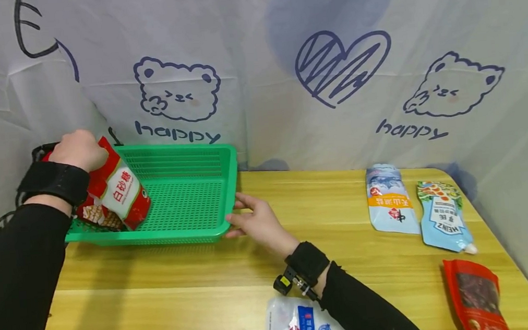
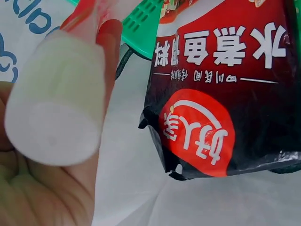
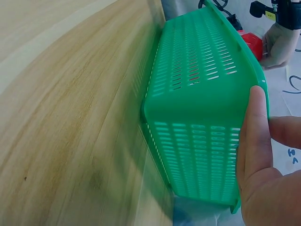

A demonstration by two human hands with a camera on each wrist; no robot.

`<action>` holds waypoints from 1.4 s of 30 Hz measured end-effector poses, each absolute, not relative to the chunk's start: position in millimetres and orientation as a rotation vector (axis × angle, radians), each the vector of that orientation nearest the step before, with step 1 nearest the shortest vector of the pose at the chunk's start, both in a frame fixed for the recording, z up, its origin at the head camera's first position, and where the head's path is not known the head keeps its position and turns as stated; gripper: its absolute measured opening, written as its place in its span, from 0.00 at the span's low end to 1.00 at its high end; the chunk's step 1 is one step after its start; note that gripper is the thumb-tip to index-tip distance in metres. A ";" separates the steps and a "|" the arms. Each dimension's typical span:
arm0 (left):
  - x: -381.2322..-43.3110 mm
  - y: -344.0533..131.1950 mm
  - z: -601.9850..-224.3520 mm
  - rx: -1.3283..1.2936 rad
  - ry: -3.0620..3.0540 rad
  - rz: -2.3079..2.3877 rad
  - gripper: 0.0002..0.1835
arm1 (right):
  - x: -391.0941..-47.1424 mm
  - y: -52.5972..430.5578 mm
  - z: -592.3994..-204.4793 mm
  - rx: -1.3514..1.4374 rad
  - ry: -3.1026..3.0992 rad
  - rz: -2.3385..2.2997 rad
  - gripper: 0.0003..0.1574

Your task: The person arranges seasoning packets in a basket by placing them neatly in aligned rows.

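Observation:
My left hand (image 1: pixel 79 151) grips the top of a red and white sugar pouch (image 1: pixel 126 193), held tilted over the left end of a green plastic basket (image 1: pixel 187 203). In the left wrist view a white cap (image 2: pixel 56 103) sits against my palm, at the end of the red pouch. Beside it stands a dark red and black seasoning packet (image 2: pixel 211 84). A packet with a food picture (image 1: pixel 96 214) lies low in the basket, partly covered by the pouch. My right hand (image 1: pixel 262 223) pinches the rim at the basket's right end, thumb and fingers on either side.
On the wooden table (image 1: pixel 172 304), a light blue salt pouch (image 1: pixel 392 201) and a Heinz spout pouch (image 1: pixel 445 217) lie at the right. Nearer are a red packet (image 1: pixel 475 296) and a white salt bag (image 1: pixel 301 327), the latter partly under my right forearm. A printed cloth (image 1: pixel 268 107) hangs behind.

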State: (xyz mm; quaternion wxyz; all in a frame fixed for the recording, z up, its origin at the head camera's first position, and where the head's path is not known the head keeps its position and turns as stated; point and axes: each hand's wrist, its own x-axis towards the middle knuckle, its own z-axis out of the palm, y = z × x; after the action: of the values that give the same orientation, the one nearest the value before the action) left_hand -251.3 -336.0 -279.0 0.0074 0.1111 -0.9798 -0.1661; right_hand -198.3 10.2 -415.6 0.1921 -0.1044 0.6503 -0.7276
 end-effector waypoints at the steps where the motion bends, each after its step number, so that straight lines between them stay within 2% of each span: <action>1: -252.1 -335.1 -278.9 0.350 -3.073 -0.518 0.14 | -198.5 10.1 -416.1 -0.296 1.825 -2.043 0.42; 20: -249.9 -317.7 -274.9 0.298 -3.121 -0.497 0.15 | -196.3 16.7 -413.5 -0.360 1.929 -1.938 0.43; 27: -239.6 -303.1 -266.0 0.254 -2.986 -0.509 0.20 | -195.2 27.7 -412.4 -0.485 2.009 -1.857 0.41; 33: -220.1 -263.3 -261.1 0.098 -2.833 -0.661 0.34 | -191.9 43.0 -411.0 -0.565 2.130 -1.800 0.40; 42: -179.7 -206.1 -284.3 -0.089 -2.588 -0.840 0.24 | -186.0 73.5 -402.6 -0.632 2.261 -1.823 0.37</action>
State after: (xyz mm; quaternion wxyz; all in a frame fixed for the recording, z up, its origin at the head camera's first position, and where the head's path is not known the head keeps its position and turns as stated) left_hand -179.7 -206.1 -284.3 0.2080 -0.0320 -0.9298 -0.3018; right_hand -186.0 73.5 -402.6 0.0844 -0.2119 0.7579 -0.6112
